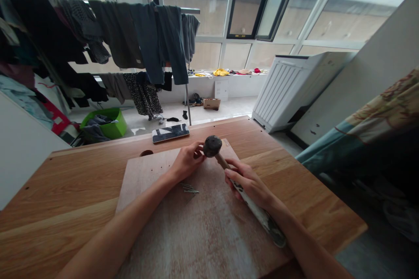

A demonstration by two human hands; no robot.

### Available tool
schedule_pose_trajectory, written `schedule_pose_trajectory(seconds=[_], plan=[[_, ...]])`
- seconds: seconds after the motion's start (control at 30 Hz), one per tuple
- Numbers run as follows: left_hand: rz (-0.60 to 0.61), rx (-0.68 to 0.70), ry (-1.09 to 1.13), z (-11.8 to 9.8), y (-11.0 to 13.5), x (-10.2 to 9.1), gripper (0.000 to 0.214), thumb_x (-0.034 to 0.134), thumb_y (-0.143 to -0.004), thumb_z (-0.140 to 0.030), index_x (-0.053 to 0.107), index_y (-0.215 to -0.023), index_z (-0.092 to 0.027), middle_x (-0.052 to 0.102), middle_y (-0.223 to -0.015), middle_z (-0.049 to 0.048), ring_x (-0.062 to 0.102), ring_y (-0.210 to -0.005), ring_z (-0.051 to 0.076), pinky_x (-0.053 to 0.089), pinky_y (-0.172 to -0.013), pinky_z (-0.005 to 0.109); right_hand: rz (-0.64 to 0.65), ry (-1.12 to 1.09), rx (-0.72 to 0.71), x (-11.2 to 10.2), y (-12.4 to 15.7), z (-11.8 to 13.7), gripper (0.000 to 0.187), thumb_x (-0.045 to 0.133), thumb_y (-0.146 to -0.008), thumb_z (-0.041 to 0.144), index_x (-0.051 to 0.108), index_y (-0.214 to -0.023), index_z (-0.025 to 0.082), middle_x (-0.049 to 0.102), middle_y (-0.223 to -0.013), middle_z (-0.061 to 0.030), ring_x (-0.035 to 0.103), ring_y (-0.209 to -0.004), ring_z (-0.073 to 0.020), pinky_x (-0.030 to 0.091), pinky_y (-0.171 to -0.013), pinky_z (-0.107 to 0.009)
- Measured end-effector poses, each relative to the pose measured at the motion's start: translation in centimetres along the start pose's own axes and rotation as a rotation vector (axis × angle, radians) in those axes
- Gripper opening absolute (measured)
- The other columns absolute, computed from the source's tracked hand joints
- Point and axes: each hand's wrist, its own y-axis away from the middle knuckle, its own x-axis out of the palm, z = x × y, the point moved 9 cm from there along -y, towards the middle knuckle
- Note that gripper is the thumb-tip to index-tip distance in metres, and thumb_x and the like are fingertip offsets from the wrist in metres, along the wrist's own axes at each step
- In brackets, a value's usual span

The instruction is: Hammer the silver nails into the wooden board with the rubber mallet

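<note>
My right hand (249, 184) is wrapped round the worn wooden handle of a hammer (213, 147), whose dark round head hovers over the far part of a pale wooden board (196, 231). My left hand (188, 160) rests on the board just left of the hammer head, fingertips pinched together right under it; what they pinch is hidden. A few loose nails (190, 189) lie on the board between my two hands. Small holes dot the board's far left corner.
The board lies on a wooden table (65, 192). A phone (170, 133) lies near the table's far edge, with a small round hole (146, 153) nearby. Beyond are a clothes rack, a green basket (108, 124), a white cabinet (294, 89) and windows.
</note>
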Motion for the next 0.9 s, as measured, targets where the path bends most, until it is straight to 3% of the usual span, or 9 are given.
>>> schedule_pose_trajectory(seconds=[0.13,0.2,0.3,0.53,0.7,0.8,0.9], plan=[[0.171,0.050,-0.185,-2.0,0.7,-1.7,0.015,0.060,-0.087,-0.023,0.065,-0.100,-0.018,0.071,-0.096,0.0063,0.066,-0.082,0.018,0.053,-0.072,0.029,-0.037,-0.015,-0.029,-0.4,-0.1,0.1,0.047,0.062,-0.090,0.050,0.059,-0.124,0.018,0.054,-0.068,0.0055,0.047,-0.043,-0.0080,0.039,-0.037,-0.019],[0.345,0.088,-0.358,-3.3,1.8,-2.0,0.011,0.062,-0.082,-0.021,0.064,-0.093,-0.020,0.067,-0.095,0.0037,0.063,-0.082,0.018,0.049,-0.070,0.028,-0.061,-0.023,-0.041,-0.8,-0.1,0.2,0.047,0.062,-0.090,0.050,0.059,-0.124,0.018,0.054,-0.067,0.0052,0.048,-0.044,-0.0086,0.038,-0.036,-0.020],[0.616,0.018,-0.526,-3.8,4.0,-1.6,0.013,0.070,-0.071,-0.020,0.066,-0.084,-0.021,0.065,-0.086,-0.0002,0.060,-0.075,0.017,0.041,-0.060,0.026,-0.088,-0.043,-0.054,-1.2,-0.1,0.2,0.047,0.062,-0.090,0.049,0.059,-0.126,0.018,0.056,-0.067,0.0050,0.049,-0.043,-0.0094,0.039,-0.036,-0.020],[0.715,0.046,-0.618,-4.6,5.2,0.1,0.009,0.073,-0.065,-0.014,0.066,-0.064,-0.019,0.066,-0.083,0.0014,0.057,-0.068,0.017,0.035,-0.057,0.028,-0.107,-0.086,-0.053,-1.7,-0.2,-0.3,0.049,0.063,-0.090,0.049,0.059,-0.128,0.019,0.056,-0.067,0.0053,0.048,-0.043,-0.0091,0.039,-0.036,-0.020],[0.635,0.047,-0.491,-4.4,4.3,-0.7,0.008,0.067,-0.070,-0.011,0.066,-0.069,-0.019,0.066,-0.075,-0.0009,0.057,-0.066,0.015,0.038,-0.057,0.026,-0.097,-0.097,-0.052,-1.6,-0.3,-0.4,0.045,0.062,-0.091,0.047,0.057,-0.127,0.019,0.055,-0.068,0.0058,0.048,-0.043,-0.0086,0.038,-0.036,-0.019],[0.418,0.079,-0.270,-3.9,2.4,-2.1,0.009,0.063,-0.079,-0.013,0.068,-0.083,-0.019,0.068,-0.077,-0.0010,0.060,-0.069,0.013,0.044,-0.063,0.024,-0.100,-0.087,-0.038,-1.6,-0.3,-0.3,0.043,0.062,-0.091,0.048,0.058,-0.124,0.020,0.055,-0.068,0.0057,0.048,-0.044,-0.0083,0.038,-0.036,-0.018],[0.125,0.037,-0.005,-1.7,0.9,-3.6,0.016,0.063,-0.087,-0.026,0.067,-0.101,-0.018,0.070,-0.083,0.0016,0.063,-0.072,0.013,0.050,-0.067,0.025,-0.100,-0.058,-0.043,-1.5,-0.2,0.1,0.043,0.061,-0.091,0.048,0.058,-0.121,0.018,0.054,-0.066,0.0057,0.047,-0.043,-0.0083,0.037,-0.036,-0.019]])
